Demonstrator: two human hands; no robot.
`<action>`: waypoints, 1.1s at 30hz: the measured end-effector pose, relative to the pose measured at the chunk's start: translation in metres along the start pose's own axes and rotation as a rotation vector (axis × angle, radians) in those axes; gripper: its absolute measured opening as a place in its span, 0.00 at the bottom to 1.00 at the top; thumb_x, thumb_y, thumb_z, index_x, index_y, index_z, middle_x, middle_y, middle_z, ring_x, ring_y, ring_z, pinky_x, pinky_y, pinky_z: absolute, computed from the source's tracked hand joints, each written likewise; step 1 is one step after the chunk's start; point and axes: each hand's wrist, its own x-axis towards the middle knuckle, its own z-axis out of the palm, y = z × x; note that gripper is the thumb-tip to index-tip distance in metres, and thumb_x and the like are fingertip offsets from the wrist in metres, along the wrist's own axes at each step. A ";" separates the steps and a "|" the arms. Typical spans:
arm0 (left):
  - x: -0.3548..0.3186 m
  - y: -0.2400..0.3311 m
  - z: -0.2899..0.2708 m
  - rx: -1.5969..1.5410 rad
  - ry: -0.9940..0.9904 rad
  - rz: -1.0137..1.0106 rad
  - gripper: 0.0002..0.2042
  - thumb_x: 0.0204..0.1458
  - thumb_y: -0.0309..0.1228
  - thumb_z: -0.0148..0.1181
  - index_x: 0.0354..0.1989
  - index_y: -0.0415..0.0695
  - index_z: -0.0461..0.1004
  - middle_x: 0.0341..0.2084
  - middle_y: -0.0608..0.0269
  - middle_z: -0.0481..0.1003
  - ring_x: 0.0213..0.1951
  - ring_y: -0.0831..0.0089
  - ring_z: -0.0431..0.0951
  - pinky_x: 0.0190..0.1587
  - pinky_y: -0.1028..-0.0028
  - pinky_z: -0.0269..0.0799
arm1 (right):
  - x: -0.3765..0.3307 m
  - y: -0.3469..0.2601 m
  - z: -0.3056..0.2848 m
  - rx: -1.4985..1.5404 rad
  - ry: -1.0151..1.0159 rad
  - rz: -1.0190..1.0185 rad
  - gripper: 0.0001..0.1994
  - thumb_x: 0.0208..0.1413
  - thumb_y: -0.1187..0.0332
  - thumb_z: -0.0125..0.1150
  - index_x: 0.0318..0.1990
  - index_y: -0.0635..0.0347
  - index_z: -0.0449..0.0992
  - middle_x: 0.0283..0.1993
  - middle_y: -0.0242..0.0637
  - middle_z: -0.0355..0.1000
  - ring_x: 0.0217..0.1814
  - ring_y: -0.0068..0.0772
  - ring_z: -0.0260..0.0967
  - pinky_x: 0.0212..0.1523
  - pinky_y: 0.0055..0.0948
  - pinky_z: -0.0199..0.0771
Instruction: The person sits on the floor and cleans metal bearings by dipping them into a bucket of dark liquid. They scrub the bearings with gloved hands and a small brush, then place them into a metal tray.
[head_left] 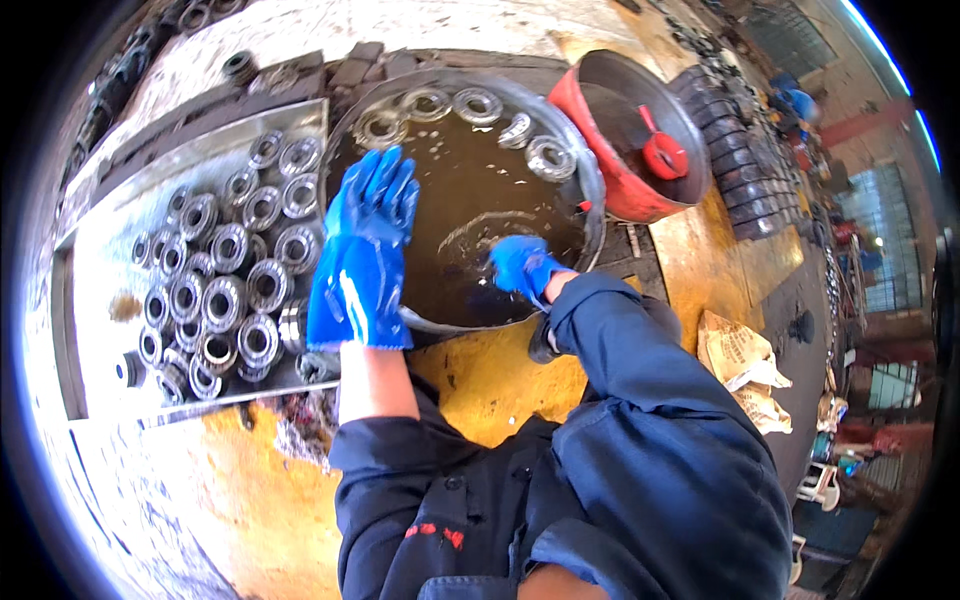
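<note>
My left hand (372, 215), in a long blue rubber glove, is open over the left rim of a round metal tub (597, 225). Its fingers stretch out flat and hold nothing. Murky brown liquid (470, 185) fills the tub. My right hand (524, 268), also blue-gloved, is low at the liquid's near right side, its fingers curled at the surface amid ripples and splashes. Whatever it grips is hidden and blurred. Several metal bearing rings, one a bearing (549, 158), sit along the tub's far edge, partly out of the liquid.
Left of the tub, a shallow metal tray (105, 300) carries many bearings (222, 303). At the far right stands a red drum (640, 205) with a red long-handled scoop (665, 156) inside. A torn paper sack (740, 362) lies on the floor to the right. Dark grey cylindrical parts (735, 150) are stacked beyond the drum.
</note>
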 end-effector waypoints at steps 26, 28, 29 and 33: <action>-0.006 -0.026 0.004 -0.080 -0.226 0.143 0.22 0.69 0.40 0.50 0.65 0.39 0.64 0.62 0.45 0.70 0.62 0.52 0.72 0.65 0.58 0.69 | -0.010 -0.004 -0.009 -0.325 -0.129 -0.201 0.14 0.49 0.60 0.62 0.37 0.58 0.84 0.41 0.49 0.81 0.45 0.55 0.80 0.44 0.52 0.78; -0.006 -0.023 -0.001 -0.092 -0.210 0.150 0.22 0.69 0.40 0.49 0.64 0.39 0.65 0.61 0.46 0.71 0.62 0.52 0.72 0.65 0.58 0.69 | -0.014 0.005 -0.012 -0.092 0.001 -0.051 0.16 0.52 0.57 0.61 0.38 0.60 0.84 0.42 0.49 0.80 0.47 0.55 0.79 0.47 0.53 0.76; -0.006 -0.021 -0.003 -0.102 -0.204 0.147 0.22 0.69 0.40 0.49 0.64 0.39 0.65 0.61 0.46 0.71 0.62 0.52 0.73 0.65 0.58 0.69 | -0.017 0.007 -0.012 0.031 0.001 -0.010 0.18 0.51 0.55 0.62 0.40 0.60 0.83 0.43 0.51 0.80 0.48 0.56 0.78 0.48 0.51 0.76; -0.015 -0.021 0.010 0.005 -0.166 0.197 0.21 0.70 0.43 0.46 0.62 0.41 0.67 0.61 0.49 0.72 0.61 0.54 0.73 0.64 0.58 0.71 | -0.024 0.009 -0.020 0.296 -0.070 0.144 0.20 0.49 0.54 0.67 0.43 0.60 0.83 0.45 0.51 0.80 0.52 0.54 0.77 0.47 0.49 0.78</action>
